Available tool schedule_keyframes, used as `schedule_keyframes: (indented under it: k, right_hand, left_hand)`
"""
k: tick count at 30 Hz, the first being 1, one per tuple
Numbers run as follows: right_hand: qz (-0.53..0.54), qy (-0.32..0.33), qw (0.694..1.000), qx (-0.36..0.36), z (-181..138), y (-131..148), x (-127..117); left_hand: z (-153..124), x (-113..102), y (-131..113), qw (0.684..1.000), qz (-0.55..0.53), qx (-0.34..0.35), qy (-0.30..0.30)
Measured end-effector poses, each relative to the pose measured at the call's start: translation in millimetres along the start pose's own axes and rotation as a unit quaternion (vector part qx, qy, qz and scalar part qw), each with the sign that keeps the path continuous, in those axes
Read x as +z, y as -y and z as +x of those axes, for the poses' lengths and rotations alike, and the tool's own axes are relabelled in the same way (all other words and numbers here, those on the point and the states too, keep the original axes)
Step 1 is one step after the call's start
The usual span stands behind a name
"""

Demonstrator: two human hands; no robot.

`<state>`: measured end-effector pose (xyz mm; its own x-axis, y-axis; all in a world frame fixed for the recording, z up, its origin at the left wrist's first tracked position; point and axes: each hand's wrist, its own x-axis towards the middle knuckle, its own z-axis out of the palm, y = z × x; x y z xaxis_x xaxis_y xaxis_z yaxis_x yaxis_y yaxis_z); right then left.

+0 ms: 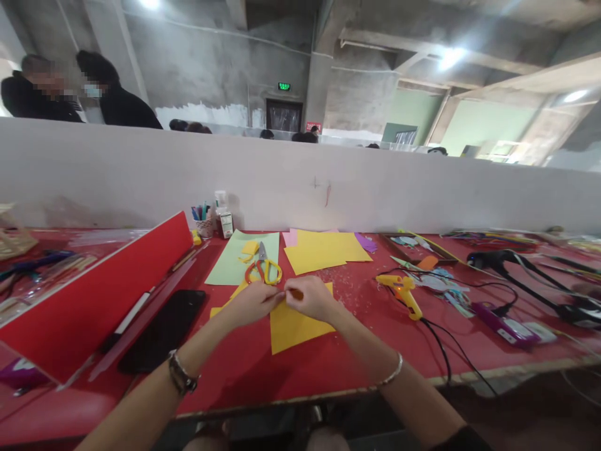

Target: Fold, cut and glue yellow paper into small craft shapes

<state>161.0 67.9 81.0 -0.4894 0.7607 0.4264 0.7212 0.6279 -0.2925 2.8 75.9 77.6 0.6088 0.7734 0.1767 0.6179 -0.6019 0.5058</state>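
Note:
My left hand [260, 302] and my right hand [313, 298] meet over the red table, thumbs and fingertips pinched close together. Whatever they pinch is too small and covered to make out; an orange-brown patch shows inside the curl of my right fingers. Beneath them lies a yellow paper sheet [300, 332]. Just beyond my left hand, scissors [263, 266] with red and yellow handles rest on a pale green sheet [225, 263], blades pointing away, beside a small yellow paper scrap [250, 248]. More yellow paper [319, 250] lies farther back, over pink paper.
To the right are a yellow hot glue gun [402, 293] with its cable, paper scraps [439, 282] and a purple power strip [504, 326]. Leftward lie a black phone [164, 329] and a leaning red board [103, 294]. A pen cup [203, 222] and bottle [225, 219] stand by the white partition [263, 181].

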Motion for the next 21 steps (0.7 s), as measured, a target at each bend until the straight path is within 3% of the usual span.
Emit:
schedule_keyframes:
  k: [9, 14, 16, 19, 21]
  right_hand:
    - [-0.027, -0.021, 0.999, -0.018, -3.6, -20.0, -2.6]
    - [-0.048, -0.013, 0.996, 0.076, -25.9, -46.5, -20.1]
    - [-0.072, -0.050, 0.990, 0.111, -32.8, -50.6, -27.2]
    - [-0.062, -0.095, 0.991, 0.071, -32.3, -42.8, -32.4]
    - [-0.043, -0.066, 0.997, 0.000, -26.6, -32.3, -31.7]
  left_hand:
    - [-6.7, -16.1, 6.1, 0.998, -0.043, 0.039, 0.018]
    - [-16.2, -39.0, 20.2, 0.998, -0.050, -0.001, 0.042]
    - [-17.5, -43.5, 22.4, 0.998, -0.042, -0.007, 0.052]
    - [-14.8, -42.8, 19.4, 0.998, -0.011, 0.023, 0.052]
    - [-11.4, -40.2, 15.4, 0.998, 0.002, 0.043, 0.044]
